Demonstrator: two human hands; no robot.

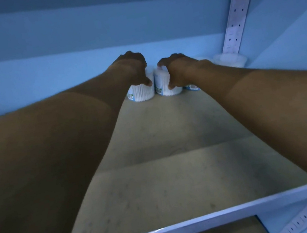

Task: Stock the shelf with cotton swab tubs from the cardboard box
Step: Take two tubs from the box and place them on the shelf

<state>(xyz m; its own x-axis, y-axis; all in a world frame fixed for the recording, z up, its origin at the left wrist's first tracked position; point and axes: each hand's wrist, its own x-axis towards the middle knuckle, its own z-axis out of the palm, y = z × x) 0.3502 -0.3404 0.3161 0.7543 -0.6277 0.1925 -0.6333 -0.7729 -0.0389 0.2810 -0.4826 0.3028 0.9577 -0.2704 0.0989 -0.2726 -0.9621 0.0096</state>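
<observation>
Both my arms reach deep onto the shelf board [177, 172]. My left hand [133, 67] grips a round white cotton swab tub [142, 93] from above, standing on the board near the back wall. My right hand [175, 69] grips a second tub [166, 86] right beside the first, the two tubs touching. A third tub [192, 87] peeks out behind my right wrist. Another tub [230, 61] stands in the back right corner. The cardboard box is out of view.
The shelf has a blue back wall [62, 70] and a blue right side wall [286, 36]. A perforated metal upright [234, 24] runs up the back right corner. A pale metal front rail [185, 225] edges the board.
</observation>
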